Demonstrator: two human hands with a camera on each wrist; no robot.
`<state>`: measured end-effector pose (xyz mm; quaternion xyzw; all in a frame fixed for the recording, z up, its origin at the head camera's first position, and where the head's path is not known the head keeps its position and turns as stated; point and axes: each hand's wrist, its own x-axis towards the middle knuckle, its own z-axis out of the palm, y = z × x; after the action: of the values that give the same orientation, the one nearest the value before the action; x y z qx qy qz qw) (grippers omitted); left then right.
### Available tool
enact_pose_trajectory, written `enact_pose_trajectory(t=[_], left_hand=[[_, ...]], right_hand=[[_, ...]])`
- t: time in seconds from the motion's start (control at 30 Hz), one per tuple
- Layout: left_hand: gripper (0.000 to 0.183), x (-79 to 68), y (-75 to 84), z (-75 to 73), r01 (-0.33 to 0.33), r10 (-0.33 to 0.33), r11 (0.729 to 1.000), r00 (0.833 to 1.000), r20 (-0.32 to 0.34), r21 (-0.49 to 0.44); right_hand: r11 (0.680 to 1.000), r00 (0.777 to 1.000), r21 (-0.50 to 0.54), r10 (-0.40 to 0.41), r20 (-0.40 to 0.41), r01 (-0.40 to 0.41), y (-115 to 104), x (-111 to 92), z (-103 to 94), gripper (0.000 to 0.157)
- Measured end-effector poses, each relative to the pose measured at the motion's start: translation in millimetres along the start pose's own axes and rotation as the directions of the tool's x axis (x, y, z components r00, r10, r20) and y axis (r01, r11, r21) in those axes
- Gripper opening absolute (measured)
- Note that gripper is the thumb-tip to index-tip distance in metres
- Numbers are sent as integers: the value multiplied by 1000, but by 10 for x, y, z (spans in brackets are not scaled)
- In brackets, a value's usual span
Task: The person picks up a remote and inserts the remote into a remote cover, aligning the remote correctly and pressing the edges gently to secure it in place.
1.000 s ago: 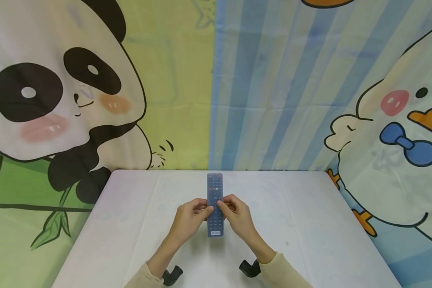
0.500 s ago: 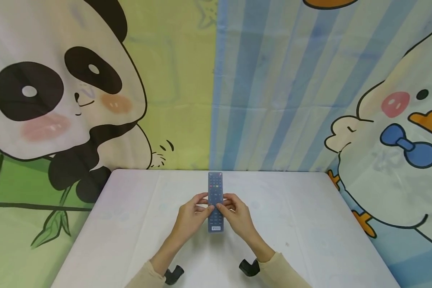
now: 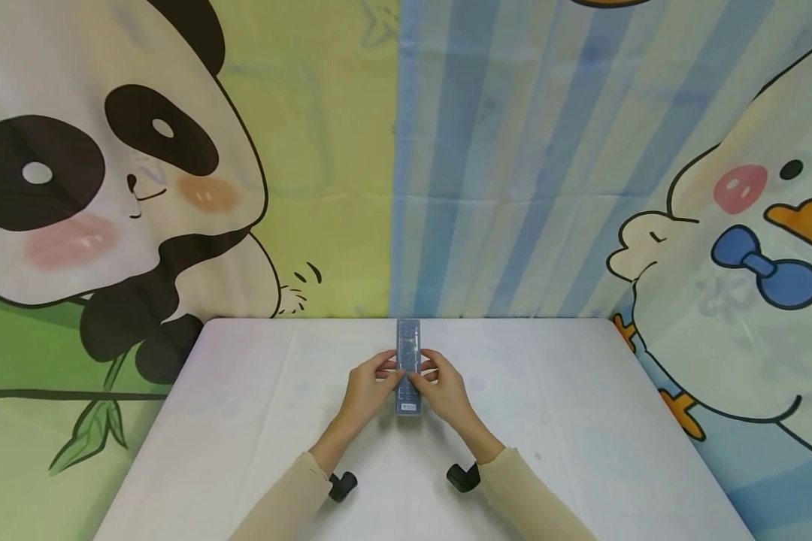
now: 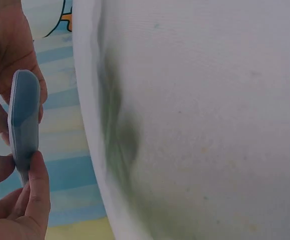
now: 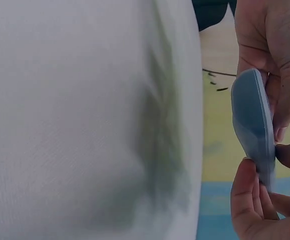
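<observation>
A slim blue-grey remote control with rows of small buttons and a white label at its lower end is held up between both hands. Its long side points away from the person. The left hand pinches its left edge, thumb on the button face and fingers behind. From the other side the right hand pinches the right edge the same way. In the left wrist view the smooth back of the remote control shows, apart from the table. The right wrist view shows the remote control edge-on, with fingertips on both faces.
A white-covered table lies beneath the hands. Behind it hangs a cloth backdrop with a panda, stripes and a white bird. Black wrist-worn pieces stick out near both beige sleeves.
Both hands have carried the remote control slightly up the head view, towards the table's far edge. It looks shorter and more tilted, and glare now covers its buttons. Both hands keep their hold.
</observation>
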<state>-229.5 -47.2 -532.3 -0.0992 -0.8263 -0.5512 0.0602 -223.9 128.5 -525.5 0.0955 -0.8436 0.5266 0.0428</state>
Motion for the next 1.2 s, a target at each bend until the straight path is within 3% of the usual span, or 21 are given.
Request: enact_pose_trajectory(t=[0.37, 0.77, 1.2], left_hand=[[36, 141, -247, 195, 137, -137, 991, 990, 40, 6], [34, 148, -330, 247, 200, -207, 976, 975, 84, 85], [37, 181, -302, 240, 252, -262, 963, 959, 111, 97]], right_hand=[[986, 982, -38, 162, 94, -159, 283, 139, 60, 48], [974, 970, -147, 196, 142, -175, 430, 168, 106, 49], [967, 968, -173, 211, 136, -187, 367, 193, 59, 48]])
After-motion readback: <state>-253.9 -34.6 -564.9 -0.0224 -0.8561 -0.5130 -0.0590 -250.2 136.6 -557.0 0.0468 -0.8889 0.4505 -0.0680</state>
